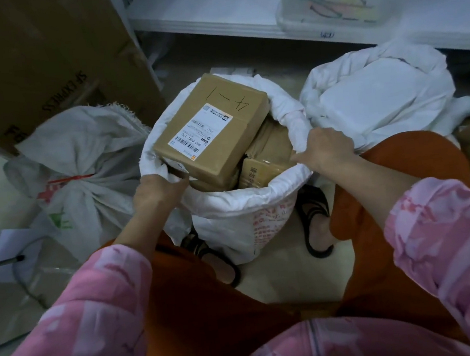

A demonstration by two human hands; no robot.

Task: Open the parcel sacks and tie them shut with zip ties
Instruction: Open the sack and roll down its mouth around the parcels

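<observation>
Open sack (240,207) on the floor at center, between the feet, rim rolled down. Left hand (156,192) grips the rim at 8 o'clock, right hand (327,147) grips it at 3 o'clock. Labelled cardboard box (212,127) sticks out the top, more boxes under it. Tied sack (77,168) with a red tie (71,178) at 9 o'clock. Slumped white sack (378,93) at 2 o'clock.

Large cardboard box (42,62), upper left. White shelf (206,11) behind, bearing clear plastic bin (336,6) with coloured contents. Black sandals (315,221) on floor.
</observation>
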